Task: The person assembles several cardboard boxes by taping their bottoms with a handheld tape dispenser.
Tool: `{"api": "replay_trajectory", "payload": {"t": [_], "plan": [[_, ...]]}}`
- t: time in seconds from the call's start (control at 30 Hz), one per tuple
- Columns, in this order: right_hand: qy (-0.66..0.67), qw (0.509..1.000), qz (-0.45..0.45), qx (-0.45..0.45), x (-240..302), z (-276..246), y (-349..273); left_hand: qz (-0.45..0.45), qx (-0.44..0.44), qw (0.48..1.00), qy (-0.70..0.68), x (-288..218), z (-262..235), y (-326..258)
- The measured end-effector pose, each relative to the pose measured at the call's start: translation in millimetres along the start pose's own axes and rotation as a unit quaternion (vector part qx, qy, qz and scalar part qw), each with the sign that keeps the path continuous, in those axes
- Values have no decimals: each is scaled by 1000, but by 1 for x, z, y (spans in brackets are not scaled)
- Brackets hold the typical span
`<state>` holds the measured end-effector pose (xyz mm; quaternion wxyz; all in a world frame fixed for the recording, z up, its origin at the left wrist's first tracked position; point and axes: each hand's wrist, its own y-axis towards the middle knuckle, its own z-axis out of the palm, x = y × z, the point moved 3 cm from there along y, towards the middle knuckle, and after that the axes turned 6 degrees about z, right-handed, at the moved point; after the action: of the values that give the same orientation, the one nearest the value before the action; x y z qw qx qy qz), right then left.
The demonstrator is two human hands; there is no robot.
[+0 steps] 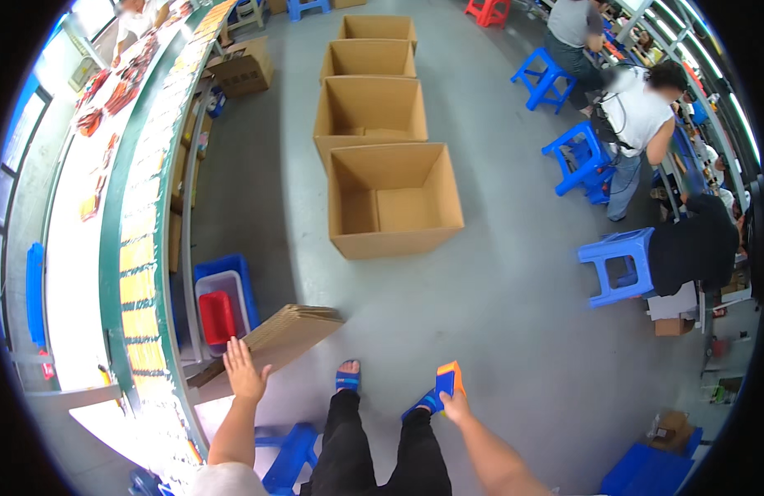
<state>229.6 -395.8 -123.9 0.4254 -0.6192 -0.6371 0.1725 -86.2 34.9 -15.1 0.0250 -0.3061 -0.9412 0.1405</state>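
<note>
- We can read no words, numbers or signs.
- On the flapped cardboard box, beyond and left of the nearest open carton, we see dark printed marks, too small to make out.
- On the small brown box, right of that carton and nearer us, we cannot tell whether a dark patch is print.

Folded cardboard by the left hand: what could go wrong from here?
1. The folded cardboard stands on edge and the left hand is open, not wrapped around it, so the sheets might slip or fan out.
2. The right hand holds an orange-and-blue item; if dropped, it could hit the right sandal.
3. A blue stool by the left leg could trip a backward step.
</note>
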Motion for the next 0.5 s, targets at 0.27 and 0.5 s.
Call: {"api": "replay_trajectory", "payload": {"t": [0.27,0.5], "plan": [[12,999,-32,41,15,30,-26,11,-42,999,12,-17,28,-29],[-74,993,81,37,-62,16,-44,65,-38,996,37,-9,13,-27]]}}
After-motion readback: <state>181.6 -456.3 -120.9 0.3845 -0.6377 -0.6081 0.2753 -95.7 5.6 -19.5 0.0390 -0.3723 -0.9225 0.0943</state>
